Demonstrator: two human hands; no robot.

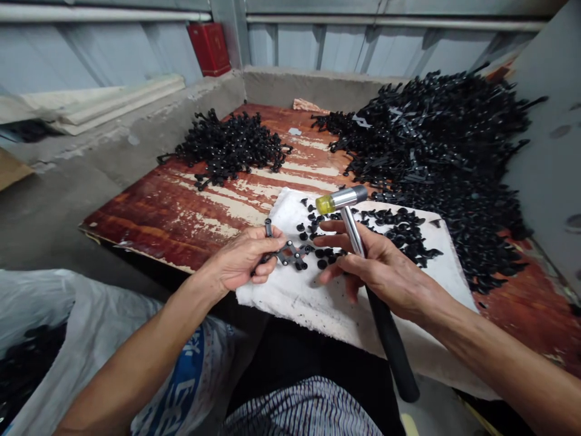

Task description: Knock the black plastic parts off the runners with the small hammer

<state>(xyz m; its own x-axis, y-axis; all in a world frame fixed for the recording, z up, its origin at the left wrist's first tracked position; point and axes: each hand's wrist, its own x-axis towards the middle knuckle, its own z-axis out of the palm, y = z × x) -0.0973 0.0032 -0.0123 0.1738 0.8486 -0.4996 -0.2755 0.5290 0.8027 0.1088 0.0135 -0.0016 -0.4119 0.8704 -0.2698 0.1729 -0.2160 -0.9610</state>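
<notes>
My left hand (pixel 247 257) pinches a black folding linkage (pixel 290 253) of crossed links with bright rivets, at the near edge of a white cloth (pixel 267 293). Across my right hand (pixel 372 260) lies a two-faced mallet (pixel 354 233), its handle caught between thumb and palm while the other fingers are stretched toward the linkage. The mallet has a steel head, one yellow face and one dark face; its black grip hangs down toward my lap. Small black mushroom-shaped pieces (pixel 403 233) are scattered over the cloth, several of them just beyond the linkage.
Black parts form a smaller heap (pixel 231 145) at the back left and a large pile (pixel 436 133) on the right of the worn red-brown board (pixel 149 206). A low concrete ledge (pixel 308 85) borders the back. A white sack (pixel 104 327) with black parts stands lower left.
</notes>
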